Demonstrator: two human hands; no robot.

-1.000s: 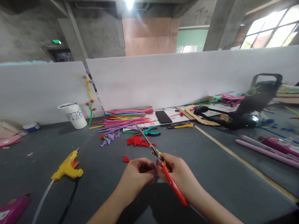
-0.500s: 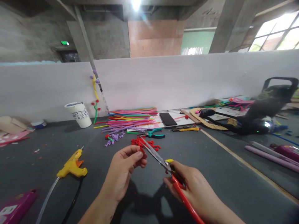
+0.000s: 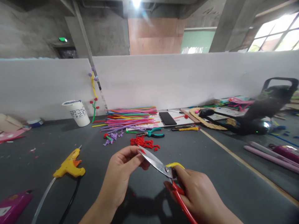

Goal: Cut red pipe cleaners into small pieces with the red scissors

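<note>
My right hand [image 3: 193,186] is closed around the handles of a pair of scissors [image 3: 155,162], red and yellow at the grips. Their blades point up and left, with the tips at the fingers of my left hand [image 3: 126,169]. That hand pinches a small red piece of pipe cleaner [image 3: 143,151], partly hidden behind the blade and fingertips. Just beyond the hands lies a pile of short red pipe cleaner pieces [image 3: 144,143]. Purple pieces [image 3: 112,138] are heaped to its left, and pliers with teal handles [image 3: 153,133] rest behind it.
A yellow glue gun [image 3: 70,165] lies at left with its cord. Behind are a white cup [image 3: 77,113], a bundle of coloured pipe cleaners [image 3: 130,116] and a black phone [image 3: 167,118]. A black device with a handle [image 3: 263,109] stands at right, near lilac sticks [image 3: 268,157].
The scissors have moved left and up, so their blades now overlap the red piece at my left fingertips. The blades look more closed than before. My left hand has shifted slightly.
</note>
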